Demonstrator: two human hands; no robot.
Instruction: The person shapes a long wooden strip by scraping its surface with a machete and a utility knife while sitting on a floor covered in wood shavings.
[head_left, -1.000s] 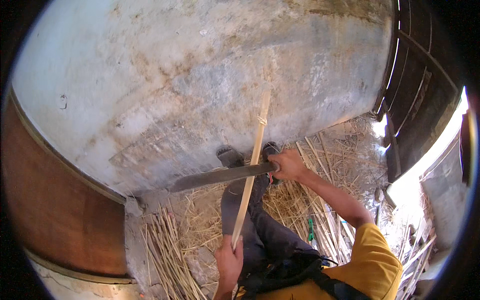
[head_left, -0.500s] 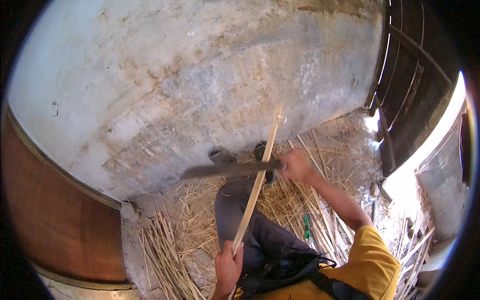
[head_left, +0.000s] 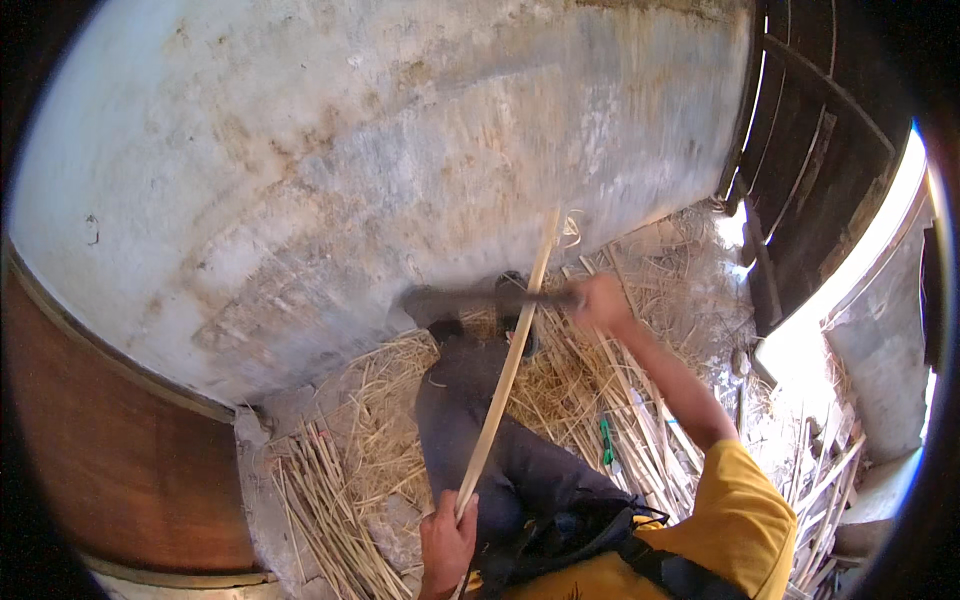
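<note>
Long pale strip point(head_left: 500, 402) slanting above the floor point(head_left: 668, 240), a motion-blurred blade point(head_left: 455, 303) across it.
The left hand point(head_left: 447, 542) is closed round the strip's lower end; the right hand point(head_left: 604, 303) is wrapped round the blade's handle. The strip's far end shows against the wall point(head_left: 350, 200), past the floor's edge; straw-strewn room separates legs point(head_left: 458, 420) from sticks point(head_left: 325, 505) leftward.

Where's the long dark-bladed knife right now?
Centre of the head view: the long dark-bladed knife, blurred, runs left from the right hand, crossing the upper part of the pale, narrow, wood-like strip.
</note>
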